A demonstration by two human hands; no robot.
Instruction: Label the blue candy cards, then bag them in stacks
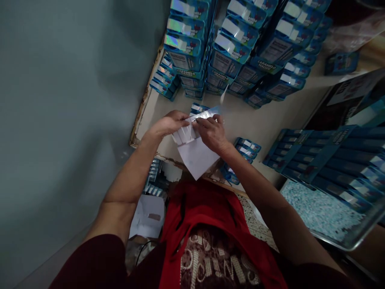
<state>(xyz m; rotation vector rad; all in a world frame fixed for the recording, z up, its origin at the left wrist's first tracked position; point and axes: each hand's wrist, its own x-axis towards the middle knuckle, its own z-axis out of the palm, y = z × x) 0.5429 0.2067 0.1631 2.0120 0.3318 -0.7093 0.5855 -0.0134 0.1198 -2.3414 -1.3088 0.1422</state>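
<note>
A white sheet of shiny silver stickers point(198, 156) is held up over the table, its lower part plain white and hanging towards my red apron. My left hand point(171, 123) pinches its left edge between thumb and fingers. On the upper right part of the sheet, the fingers of my right hand point(212, 131) are bent and pressed together; what lies under their tips is hidden. A thin white strip point(223, 95) sticks up just beyond the sheet. Behind the sheet, a small blue packet point(198, 107) lies partly covered on the table.
Stacks of blue "Caramelo Macizo" boxes point(183, 48) stand along the far side of the worn-edged table point(150, 108). More blue packets point(248, 148) lie right of my hands. At right, bundled blue boxes point(325, 156) rest over a metal-rimmed tray point(349, 245). A grey wall point(60, 100) borders the left.
</note>
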